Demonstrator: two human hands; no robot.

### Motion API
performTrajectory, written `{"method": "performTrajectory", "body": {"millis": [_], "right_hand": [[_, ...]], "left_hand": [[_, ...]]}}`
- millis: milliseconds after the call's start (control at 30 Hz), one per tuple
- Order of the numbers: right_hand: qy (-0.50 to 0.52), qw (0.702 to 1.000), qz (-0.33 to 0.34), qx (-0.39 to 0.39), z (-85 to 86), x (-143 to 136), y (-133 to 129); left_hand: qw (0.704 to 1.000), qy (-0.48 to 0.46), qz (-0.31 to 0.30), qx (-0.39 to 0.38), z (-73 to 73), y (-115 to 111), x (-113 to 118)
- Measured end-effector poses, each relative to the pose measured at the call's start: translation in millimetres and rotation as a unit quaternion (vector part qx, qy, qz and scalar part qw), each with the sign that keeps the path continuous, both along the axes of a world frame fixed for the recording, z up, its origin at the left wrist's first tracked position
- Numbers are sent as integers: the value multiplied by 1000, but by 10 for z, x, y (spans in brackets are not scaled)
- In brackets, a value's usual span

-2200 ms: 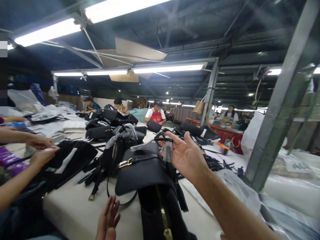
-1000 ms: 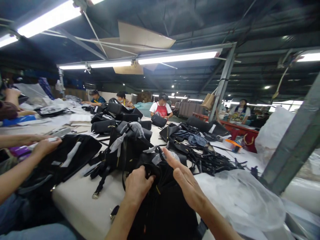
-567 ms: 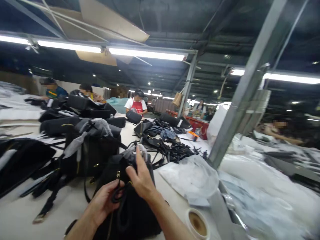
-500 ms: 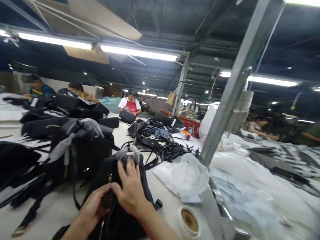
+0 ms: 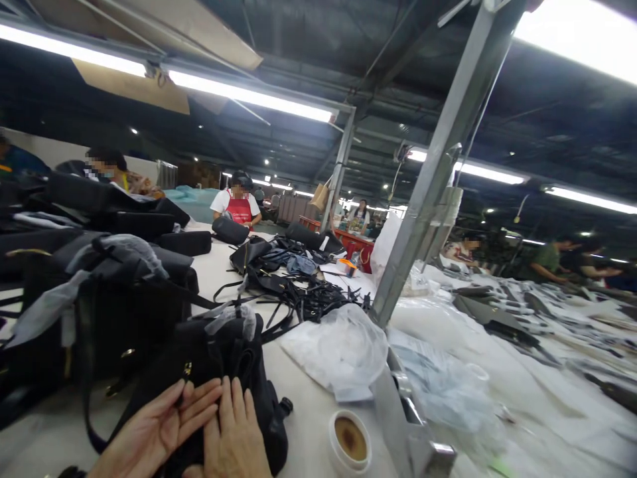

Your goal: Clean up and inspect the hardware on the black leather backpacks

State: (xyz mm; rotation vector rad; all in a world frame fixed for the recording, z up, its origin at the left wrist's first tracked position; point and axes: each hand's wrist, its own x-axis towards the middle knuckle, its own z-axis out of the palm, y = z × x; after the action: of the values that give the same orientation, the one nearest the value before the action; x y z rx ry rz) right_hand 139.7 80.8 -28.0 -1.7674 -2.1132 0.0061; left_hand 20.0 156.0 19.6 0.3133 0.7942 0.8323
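In the head view, the black bag [image 5: 213, 345] is partly covered by both hands: the left hand [image 5: 162, 425] is turned palm up, fingers unclenched, and the right hand [image 5: 233, 431] is spread flat, released, beside it. Right of the right hand, a white roll [image 5: 334, 441] is seen; beyond, crumpled plastic [image 5: 343, 352].
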Motion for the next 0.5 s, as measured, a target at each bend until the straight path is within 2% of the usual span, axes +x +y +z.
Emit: {"method": "performTrajectory", "body": {"millis": [67,133,167,233,333,433,500], "right_hand": [[-17,999,32,-7,-39,100,-62],[-20,998,54,7,-57,380,-246],[-19,999,43,25,-66,582,-379],[-25,997,-36,57,-104,1050,-682],[-73,981,-180,-16,-225,1635,-1053],[-98,956,-269,-58,-314,1772,-1188],[-118,950,-284,-51,-220,1656,-1186]], "left_hand": [[1000,-6,4,-8,-5,-9,3],[1000,-5,8,-7,-16,-8,-1],[1000,-3,8,0,-24,-4,-2],[1000,7,11,14,-45,8,-1],[999,12,16,25,-83,24,9],[999,8,18,31,-113,35,15],[999,4,22,33,-127,41,12]]}}
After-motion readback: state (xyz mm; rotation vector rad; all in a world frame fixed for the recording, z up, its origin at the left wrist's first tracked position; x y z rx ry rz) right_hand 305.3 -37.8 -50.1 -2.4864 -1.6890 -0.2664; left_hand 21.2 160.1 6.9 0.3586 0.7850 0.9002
